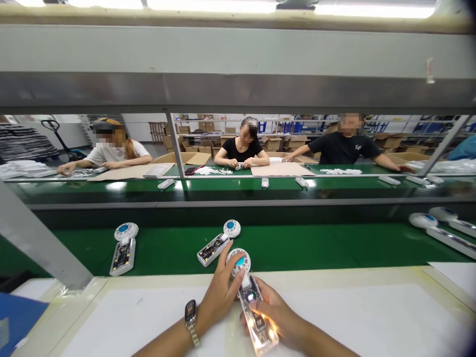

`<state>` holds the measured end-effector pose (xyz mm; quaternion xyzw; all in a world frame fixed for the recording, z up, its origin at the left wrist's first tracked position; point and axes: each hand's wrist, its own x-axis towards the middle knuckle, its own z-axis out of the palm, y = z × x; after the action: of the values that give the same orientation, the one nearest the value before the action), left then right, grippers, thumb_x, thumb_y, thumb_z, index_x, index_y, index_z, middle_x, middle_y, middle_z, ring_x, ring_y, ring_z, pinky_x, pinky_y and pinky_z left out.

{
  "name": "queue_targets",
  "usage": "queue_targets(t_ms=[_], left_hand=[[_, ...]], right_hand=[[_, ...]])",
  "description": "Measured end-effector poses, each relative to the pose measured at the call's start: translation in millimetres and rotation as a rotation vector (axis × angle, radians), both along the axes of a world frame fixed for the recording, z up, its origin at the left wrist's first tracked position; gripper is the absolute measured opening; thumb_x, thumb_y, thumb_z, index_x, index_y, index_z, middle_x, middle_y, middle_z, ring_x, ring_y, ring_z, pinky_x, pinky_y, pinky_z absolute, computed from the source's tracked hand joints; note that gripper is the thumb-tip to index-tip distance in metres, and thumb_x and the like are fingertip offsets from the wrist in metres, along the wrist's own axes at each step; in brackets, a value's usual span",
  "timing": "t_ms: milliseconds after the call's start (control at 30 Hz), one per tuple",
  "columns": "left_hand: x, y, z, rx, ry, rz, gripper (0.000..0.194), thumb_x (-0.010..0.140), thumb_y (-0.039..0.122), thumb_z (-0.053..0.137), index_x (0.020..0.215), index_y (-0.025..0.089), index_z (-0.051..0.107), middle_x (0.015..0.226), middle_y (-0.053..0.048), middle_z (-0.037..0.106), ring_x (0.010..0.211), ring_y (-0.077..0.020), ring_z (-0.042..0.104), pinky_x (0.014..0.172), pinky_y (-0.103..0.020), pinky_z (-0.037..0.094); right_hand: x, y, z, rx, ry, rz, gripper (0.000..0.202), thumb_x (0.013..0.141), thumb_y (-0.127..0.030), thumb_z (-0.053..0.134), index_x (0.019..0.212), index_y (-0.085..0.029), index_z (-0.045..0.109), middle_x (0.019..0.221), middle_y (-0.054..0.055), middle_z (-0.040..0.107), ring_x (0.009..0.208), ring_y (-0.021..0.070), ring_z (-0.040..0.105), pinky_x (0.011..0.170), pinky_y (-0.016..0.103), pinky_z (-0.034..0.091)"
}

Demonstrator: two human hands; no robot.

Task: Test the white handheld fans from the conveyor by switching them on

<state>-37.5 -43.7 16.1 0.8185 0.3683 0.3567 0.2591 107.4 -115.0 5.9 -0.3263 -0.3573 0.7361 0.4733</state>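
A white handheld device (pixel 256 317) with a round head and a long body is tilted above the white work surface. Its circuit board is exposed, and yellowish lights glow at the lower end. My right hand (pixel 273 310) is wrapped around the body, thumb resting on the board's face. My left hand (pixel 223 285), with a watch (pixel 191 311) on its wrist, grips the round head, thumb and fingers by its blue centre. Just beyond my left fingers, a similar device (pixel 213 249) lies unlit on the green conveyor belt.
Another such device (pixel 122 255) lies left on the green belt (pixel 308 243); more (pixel 451 238) lie far right. A metal post (pixel 40 238) rises at left beside a blue folder (pixel 20 322). Across a rail, several co-workers (pixel 243 148) sit among small white parts (pixel 211 170) and cardboard.
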Motion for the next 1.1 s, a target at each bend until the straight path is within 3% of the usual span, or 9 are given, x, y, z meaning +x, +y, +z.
queue_targets(t_ms=[300, 633, 767, 967, 1100], left_hand=[[-0.5, 2.1, 0.7, -0.115, 0.006, -0.017, 0.038, 0.089, 0.04, 0.035, 0.124, 0.029, 0.046, 0.147, -0.002, 0.015, 0.129, -0.0255, 0.028, 0.105, -0.04, 0.031], [-0.7, 6.6, 0.0, -0.161, -0.03, -0.048, 0.039, 0.087, 0.041, 0.04, 0.124, 0.03, 0.046, 0.145, -0.002, 0.023, 0.128, -0.0231, 0.032, 0.104, -0.036, 0.032], [-1.0, 6.3, 0.6, -0.176, -0.043, -0.048, 0.041, 0.087, 0.042, 0.04, 0.125, 0.029, 0.046, 0.145, -0.004, 0.023, 0.127, -0.0245, 0.033, 0.103, -0.038, 0.033], [-3.0, 6.1, 0.1, -0.167, -0.007, -0.025, 0.04, 0.087, 0.042, 0.04, 0.124, 0.031, 0.046, 0.143, -0.003, 0.028, 0.127, -0.0228, 0.033, 0.105, -0.037, 0.029], [-3.1, 6.0, -0.2, -0.168, -0.002, -0.033, 0.041, 0.087, 0.042, 0.039, 0.125, 0.03, 0.046, 0.143, -0.003, 0.027, 0.127, -0.0228, 0.034, 0.104, -0.036, 0.031]], right_hand=[[-1.3, 0.2, 0.0, 0.05, -0.011, -0.004, 0.047, 0.068, -0.037, 0.069, 0.105, -0.022, 0.044, 0.09, 0.003, 0.057, 0.068, 0.018, 0.062, 0.062, 0.035, 0.048], [-5.8, 1.3, -0.7, 0.02, -0.011, -0.069, 0.055, 0.064, -0.037, 0.072, 0.107, -0.023, 0.039, 0.105, 0.007, 0.055, 0.065, 0.017, 0.064, 0.059, 0.033, 0.049], [-0.7, 1.5, -2.3, 0.025, 0.044, -0.024, 0.051, 0.067, -0.031, 0.07, 0.108, -0.023, 0.041, 0.103, 0.007, 0.056, 0.07, 0.0184, 0.064, 0.061, 0.033, 0.05], [6.9, 4.3, -4.8, 0.08, 0.081, 0.092, 0.061, 0.064, -0.025, 0.075, 0.115, -0.022, 0.041, 0.093, 0.004, 0.057, 0.08, 0.0204, 0.063, 0.065, 0.034, 0.052], [6.9, 5.1, -6.9, 0.083, 0.1, 0.079, 0.059, 0.063, -0.024, 0.076, 0.112, -0.022, 0.043, 0.101, 0.006, 0.055, 0.079, 0.0187, 0.063, 0.065, 0.034, 0.053]])
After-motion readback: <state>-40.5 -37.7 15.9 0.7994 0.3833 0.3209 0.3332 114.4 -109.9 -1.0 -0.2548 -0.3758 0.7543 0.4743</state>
